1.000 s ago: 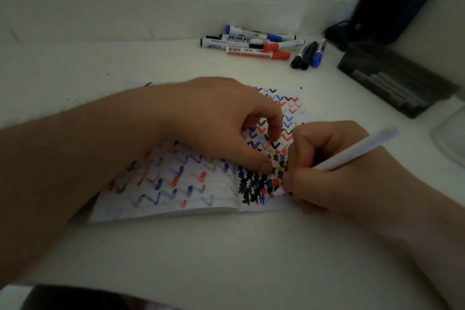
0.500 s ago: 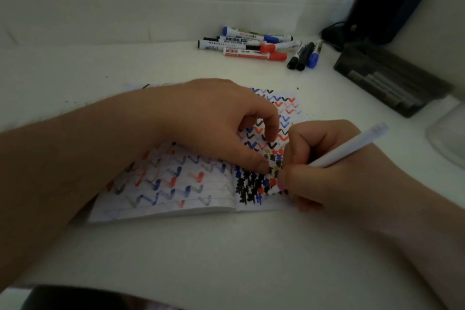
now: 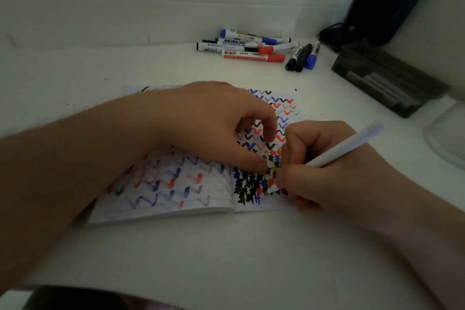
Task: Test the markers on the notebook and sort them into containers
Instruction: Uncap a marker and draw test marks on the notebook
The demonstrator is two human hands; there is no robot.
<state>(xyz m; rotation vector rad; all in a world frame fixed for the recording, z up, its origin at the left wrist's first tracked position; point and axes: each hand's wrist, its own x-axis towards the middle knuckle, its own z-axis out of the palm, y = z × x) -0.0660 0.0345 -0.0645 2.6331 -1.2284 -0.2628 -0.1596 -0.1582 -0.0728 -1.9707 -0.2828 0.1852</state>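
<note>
An open notebook [image 3: 176, 191] lies mid-table, its pages covered with black, blue and red zigzag marks. My left hand [image 3: 216, 123] rests on it with curled fingers, thumb and a fingertip pressing the right page. My right hand [image 3: 317, 166] grips a white marker [image 3: 349, 146], its tip hidden behind my fingers down at the page, its back end pointing up and right. Several capped markers [image 3: 249, 46] with blue, black and red caps lie at the back of the table. A dark tray [image 3: 387, 83] holding several grey markers stands at the right.
A clear container [image 3: 445, 138] shows at the right edge. A black device [image 3: 382, 5] with a cable stands in the back right corner. A white wall runs close behind the table. The table's front edge curves near my body.
My right hand and the white marker have shifted slightly left and up over the right page. My left hand has stayed on the notebook.
</note>
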